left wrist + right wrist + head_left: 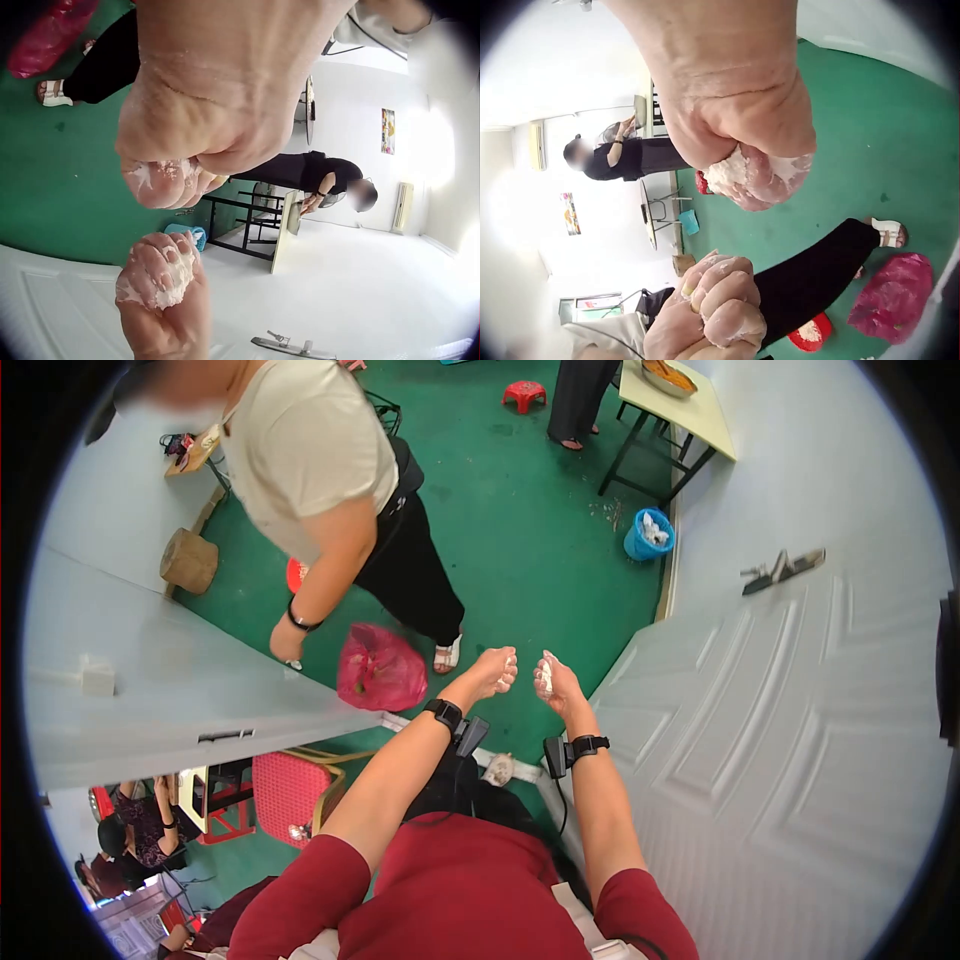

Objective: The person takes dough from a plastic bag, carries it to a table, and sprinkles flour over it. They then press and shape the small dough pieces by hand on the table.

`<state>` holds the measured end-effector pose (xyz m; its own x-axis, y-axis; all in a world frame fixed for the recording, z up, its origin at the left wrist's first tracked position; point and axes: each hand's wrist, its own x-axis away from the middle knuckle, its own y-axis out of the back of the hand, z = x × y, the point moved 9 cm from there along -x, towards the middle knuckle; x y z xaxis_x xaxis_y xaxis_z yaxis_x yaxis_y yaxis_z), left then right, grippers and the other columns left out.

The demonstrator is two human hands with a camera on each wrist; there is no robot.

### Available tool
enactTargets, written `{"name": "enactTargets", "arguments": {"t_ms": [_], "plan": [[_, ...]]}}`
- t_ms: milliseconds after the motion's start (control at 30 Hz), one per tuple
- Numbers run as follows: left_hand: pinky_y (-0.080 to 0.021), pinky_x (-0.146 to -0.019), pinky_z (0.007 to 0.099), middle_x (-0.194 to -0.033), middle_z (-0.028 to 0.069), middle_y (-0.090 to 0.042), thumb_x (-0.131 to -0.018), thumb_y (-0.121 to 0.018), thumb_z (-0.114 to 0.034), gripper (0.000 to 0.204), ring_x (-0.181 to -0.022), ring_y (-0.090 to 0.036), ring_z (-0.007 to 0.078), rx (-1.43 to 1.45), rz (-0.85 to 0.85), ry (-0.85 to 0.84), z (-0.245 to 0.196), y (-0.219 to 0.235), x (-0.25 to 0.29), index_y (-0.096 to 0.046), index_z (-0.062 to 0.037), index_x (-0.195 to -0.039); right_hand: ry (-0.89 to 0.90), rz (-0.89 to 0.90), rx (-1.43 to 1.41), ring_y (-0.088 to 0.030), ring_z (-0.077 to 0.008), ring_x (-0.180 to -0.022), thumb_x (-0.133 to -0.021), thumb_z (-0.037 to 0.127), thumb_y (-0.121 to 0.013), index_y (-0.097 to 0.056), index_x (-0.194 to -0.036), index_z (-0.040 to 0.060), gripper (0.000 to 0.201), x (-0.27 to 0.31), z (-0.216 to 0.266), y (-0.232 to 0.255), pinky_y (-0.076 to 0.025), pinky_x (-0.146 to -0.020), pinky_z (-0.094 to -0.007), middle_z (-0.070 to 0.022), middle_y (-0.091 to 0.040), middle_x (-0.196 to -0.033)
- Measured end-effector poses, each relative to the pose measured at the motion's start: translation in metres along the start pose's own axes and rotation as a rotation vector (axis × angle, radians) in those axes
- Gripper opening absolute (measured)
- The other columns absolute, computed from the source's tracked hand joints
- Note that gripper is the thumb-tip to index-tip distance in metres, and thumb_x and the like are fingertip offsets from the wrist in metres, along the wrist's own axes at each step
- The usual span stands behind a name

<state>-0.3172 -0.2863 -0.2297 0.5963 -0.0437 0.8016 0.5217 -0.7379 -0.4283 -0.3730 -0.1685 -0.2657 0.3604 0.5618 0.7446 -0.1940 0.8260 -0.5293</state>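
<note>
Both hands are held out at about the same height, a short gap apart. The left hand [492, 672] has its fingers curled in, with white paste or powder smeared on them; no lump shows in it in the right wrist view, where the left hand [712, 307] is at the bottom. The right hand [560, 685] is also curled, and its fingers close round a soft white doughy mass [176, 279], seen too as a white lump [727, 172] at the palm edge. Whether anything is hidden inside the left fist cannot be told.
A white panelled door [740, 740] stands close on the right, a pale panel [200, 690] on the left. A person in a cream shirt [310, 450] is ahead left beside a pink bag [380, 668]. Further off are a blue bin [636, 544] and a table [690, 410].
</note>
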Motion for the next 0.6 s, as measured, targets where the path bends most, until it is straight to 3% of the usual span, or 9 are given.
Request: {"name": "enactTargets", "arguments": {"t_ms": [67,133,267,300,400,433,500,600], "plan": [[-0.022,-0.037,0.0212,-0.060,-0.0060,-0.037,-0.100,-0.046,-0.033,0.033,-0.045,-0.032,0.0067,0.011,0.039,-0.025,-0.037,-0.024,-0.026,-0.040,-0.0174,-0.072,-0.002,0.061,-0.004,-0.048,-0.0108,-0.045,-0.101,0.037,-0.053,-0.054,-0.083,0.0153,0.028,-0.020,0.046,-0.007,-0.039,-0.038,-0.0233,0.0001,-0.053,-0.064],[-0.022,-0.037,0.0212,-0.060,-0.0056,-0.036,-0.100,-0.046,-0.032,0.032,-0.045,-0.031,0.0065,-0.013,0.051,-0.015,-0.073,-0.045,-0.059,-0.041,-0.0167,-0.073,0.006,-0.015,-0.021,-0.046,-0.0104,-0.044,-0.101,0.037,-0.052,-0.053,-0.085,0.0154,0.027,-0.045,0.089,0.000,-0.038,-0.037,-0.0232,0.0004,-0.052,-0.062],[-0.023,-0.037,0.0232,-0.058,-0.0055,-0.034,-0.097,-0.044,-0.028,0.029,-0.044,-0.031,0.0070,0.009,0.101,0.003,-0.155,-0.077,-0.131,-0.041,-0.0160,-0.071,0.026,0.035,-0.015,-0.047,-0.0102,-0.044,-0.101,0.037,-0.053,-0.054,-0.083,0.0155,0.029,-0.106,0.174,-0.004,-0.038,-0.037,-0.0228,0.0009,-0.052,-0.063],[-0.023,-0.037,0.0231,-0.057,-0.0055,-0.034,-0.097,-0.044,-0.027,0.028,-0.043,-0.031,0.0071,0.023,0.069,-0.061,-0.179,-0.089,-0.139,-0.041,-0.0164,-0.071,0.036,-0.015,-0.002,-0.047,-0.0102,-0.045,-0.101,0.038,-0.053,-0.054,-0.081,0.0157,0.029,-0.116,0.194,-0.003,-0.039,-0.038,-0.0227,0.0011,-0.053,-0.063],[-0.022,-0.036,0.0208,-0.060,-0.0046,-0.038,-0.100,-0.042,-0.027,0.029,-0.043,-0.029,0.0065,0.012,0.098,-0.005,-0.244,-0.097,-0.200,-0.039,-0.0178,-0.072,0.057,-0.054,0.029,-0.049,-0.0101,-0.045,-0.100,0.039,-0.055,-0.054,-0.078,0.0166,0.031,-0.164,0.273,-0.021,-0.038,-0.038,-0.0226,0.0018,-0.054,-0.063],[-0.022,-0.036,0.0208,-0.060,-0.0046,-0.038,-0.100,-0.042,-0.027,0.029,-0.043,-0.029,0.0065,0.032,0.101,-0.033,-0.275,-0.104,-0.215,-0.039,-0.0178,-0.072,0.039,-0.067,0.074,-0.047,-0.0104,-0.045,-0.102,0.039,-0.050,-0.053,-0.080,0.0180,0.031,-0.179,0.297,-0.028,-0.037,-0.037,-0.0219,0.0025,-0.052,-0.062],[-0.021,-0.036,0.0208,-0.059,-0.0052,-0.036,-0.099,-0.042,-0.027,0.031,-0.042,-0.028,0.0062,0.033,0.015,0.006,-0.318,-0.101,-0.245,-0.038,-0.0180,-0.070,0.015,-0.008,0.076,-0.047,-0.0106,-0.044,-0.103,0.040,-0.049,-0.052,-0.079,0.0174,0.033,-0.213,0.340,-0.046,-0.034,-0.036,-0.0226,0.0021,-0.052,-0.062],[-0.021,-0.036,0.0219,-0.056,-0.0061,-0.033,-0.097,-0.042,-0.025,0.027,-0.041,-0.028,0.0063,0.115,0.058,-0.037,-0.389,-0.099,-0.274,-0.041,-0.0163,-0.072,-0.003,0.008,0.117,-0.046,-0.0106,-0.044,-0.103,0.039,-0.048,-0.051,-0.078,0.0167,0.033,-0.259,0.393,-0.078,-0.033,-0.035,-0.0228,0.0020,-0.052,-0.062]]}}
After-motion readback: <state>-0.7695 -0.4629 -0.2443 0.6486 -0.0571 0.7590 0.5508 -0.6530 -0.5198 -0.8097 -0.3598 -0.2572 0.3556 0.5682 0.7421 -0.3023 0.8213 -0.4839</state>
